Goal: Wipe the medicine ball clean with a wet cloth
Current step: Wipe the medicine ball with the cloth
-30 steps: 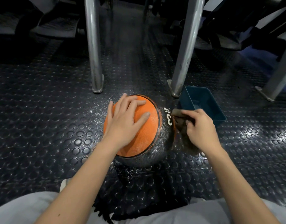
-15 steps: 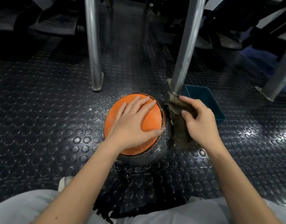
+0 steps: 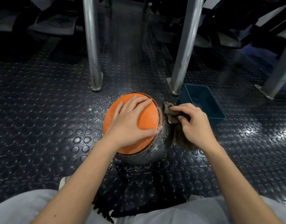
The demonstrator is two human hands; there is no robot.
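An orange and black medicine ball [image 3: 148, 120] sits on the studded floor in front of me. My left hand [image 3: 132, 122] lies flat on its orange top, fingers spread and straight. My right hand [image 3: 194, 123] grips a dark brownish cloth [image 3: 170, 113] against the ball's black right side. Part of the cloth hangs below my hand. The ball's black side and the floor around it glisten wet.
A teal plastic tub [image 3: 203, 102] stands just right of the cloth. Two metal frame legs [image 3: 93, 46] [image 3: 184, 50] rise behind the ball, a third [image 3: 278, 73] at far right. Black studded rubber floor [image 3: 42, 118] spreads around. My knees in light trousers [image 3: 26, 207] fill the bottom.
My right hand has shifted the cloth along the ball's right side, first up toward the far side, now lower again. My left hand has turned slightly on the orange top.
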